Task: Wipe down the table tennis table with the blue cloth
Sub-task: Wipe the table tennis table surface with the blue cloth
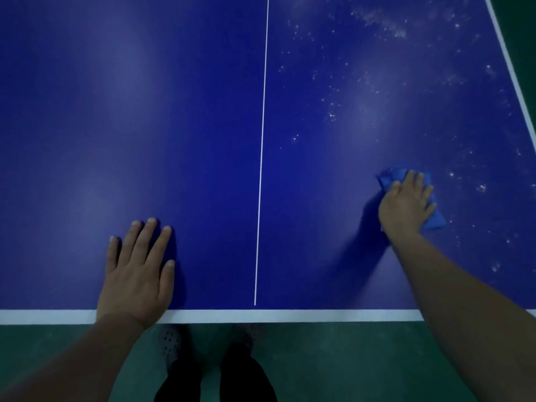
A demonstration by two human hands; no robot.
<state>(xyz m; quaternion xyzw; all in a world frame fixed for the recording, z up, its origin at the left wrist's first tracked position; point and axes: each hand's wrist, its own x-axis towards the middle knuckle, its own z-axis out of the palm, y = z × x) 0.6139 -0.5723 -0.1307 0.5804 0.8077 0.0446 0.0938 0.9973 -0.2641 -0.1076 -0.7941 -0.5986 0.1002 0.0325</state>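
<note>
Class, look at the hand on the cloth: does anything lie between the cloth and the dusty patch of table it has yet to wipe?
Nothing visible does. The right hand presses the crumpled blue cloth flat, and white dust specks lie on open dark blue tabletop beyond it.

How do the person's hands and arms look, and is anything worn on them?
Both forearms are bare as far as the frame shows: no sleeves, gloves, watch or rings visible. The left hand and right hand have short, plain nails.

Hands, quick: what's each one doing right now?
Left hand: open, flat on the table.
Right hand: open, pressing the blue cloth down.
</note>
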